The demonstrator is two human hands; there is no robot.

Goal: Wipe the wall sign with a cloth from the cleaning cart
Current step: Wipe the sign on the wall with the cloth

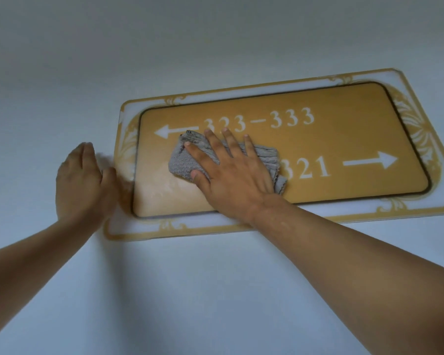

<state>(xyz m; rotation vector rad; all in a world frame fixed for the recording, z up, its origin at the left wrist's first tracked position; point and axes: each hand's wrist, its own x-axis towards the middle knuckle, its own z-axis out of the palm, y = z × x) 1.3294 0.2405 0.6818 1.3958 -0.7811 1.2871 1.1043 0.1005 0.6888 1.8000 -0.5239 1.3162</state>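
Cloth (182, 162) under right hand (231, 175) on sign (318, 139)

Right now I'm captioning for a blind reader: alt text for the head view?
A right hand presses a grey cloth flat against a gold wall sign showing room numbers and arrows. The left hand rests at the sign's left edge.

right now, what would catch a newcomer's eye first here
The gold sign on the pale wall stands out first, with white room numbers and arrows pointing left and right. At its left half, the right hand lies flat with spread fingers on a grey cloth, pressing it to the sign. The left hand is at the sign's left edge, blurred.
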